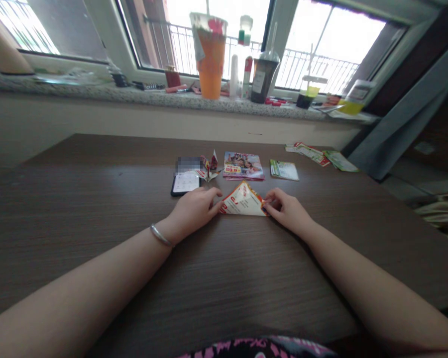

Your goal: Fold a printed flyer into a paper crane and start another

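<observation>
A sheet of printed paper folded into a triangle (244, 203) lies on the table in front of me, its point turned away. Its right corner is pinched between the thumb and fingers of my right hand (286, 208). My left hand (194, 205), with a silver bangle at the wrist, has its curled fingers and thumb at the left corner, holding it. Just beyond my left hand are a phone (186, 182) with a lit screen and a folded paper crane (209, 169). Behind the triangle lies a stack of printed leaflets (243, 166).
A small stack of green and white paper (284, 170) lies to the right, with loose leaflets (310, 153) farther back. On the granite windowsill (153, 98) stand a tall orange cup (211, 62), a dark drink cup (264, 77) and several small items.
</observation>
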`<control>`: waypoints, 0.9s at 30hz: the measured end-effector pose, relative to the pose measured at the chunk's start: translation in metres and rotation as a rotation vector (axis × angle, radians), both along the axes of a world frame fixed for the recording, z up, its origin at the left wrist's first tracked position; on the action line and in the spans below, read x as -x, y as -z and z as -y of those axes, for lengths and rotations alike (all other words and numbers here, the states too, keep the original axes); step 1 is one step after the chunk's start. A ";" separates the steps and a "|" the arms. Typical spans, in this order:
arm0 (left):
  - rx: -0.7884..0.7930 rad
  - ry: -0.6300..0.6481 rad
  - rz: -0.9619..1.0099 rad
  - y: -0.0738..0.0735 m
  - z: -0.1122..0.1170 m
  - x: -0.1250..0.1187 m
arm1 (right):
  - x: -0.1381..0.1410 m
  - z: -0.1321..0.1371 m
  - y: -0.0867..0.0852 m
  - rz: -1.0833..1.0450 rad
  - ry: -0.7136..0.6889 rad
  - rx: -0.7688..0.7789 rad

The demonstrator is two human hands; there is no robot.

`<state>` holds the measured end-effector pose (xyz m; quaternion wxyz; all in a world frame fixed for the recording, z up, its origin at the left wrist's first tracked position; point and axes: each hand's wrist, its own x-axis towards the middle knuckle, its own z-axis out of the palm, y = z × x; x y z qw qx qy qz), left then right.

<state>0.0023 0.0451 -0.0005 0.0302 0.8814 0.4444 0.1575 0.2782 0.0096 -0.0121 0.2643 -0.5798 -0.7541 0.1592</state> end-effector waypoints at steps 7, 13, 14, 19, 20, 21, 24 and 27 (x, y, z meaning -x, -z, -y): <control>-0.014 -0.020 -0.048 0.001 0.003 -0.003 | 0.011 0.004 -0.004 0.175 0.022 -0.034; -0.025 -0.127 -0.108 -0.003 0.008 -0.013 | 0.029 0.006 -0.007 0.359 0.090 -0.090; -0.033 -0.135 -0.114 -0.003 0.008 -0.014 | 0.031 0.006 -0.007 0.380 0.097 -0.092; -0.027 -0.160 -0.126 -0.002 0.009 -0.016 | 0.032 0.008 -0.009 0.394 0.106 -0.071; -0.025 -0.163 -0.130 -0.002 0.009 -0.016 | 0.032 0.008 -0.009 0.391 0.104 -0.063; -0.025 -0.165 -0.134 -0.002 0.009 -0.016 | 0.032 0.008 -0.010 0.391 0.103 -0.055; -0.027 -0.161 -0.142 -0.002 0.010 -0.016 | 0.031 0.007 -0.011 0.399 0.104 -0.032; -0.011 -0.154 -0.156 -0.002 0.010 -0.014 | 0.031 0.007 -0.012 0.399 0.103 -0.013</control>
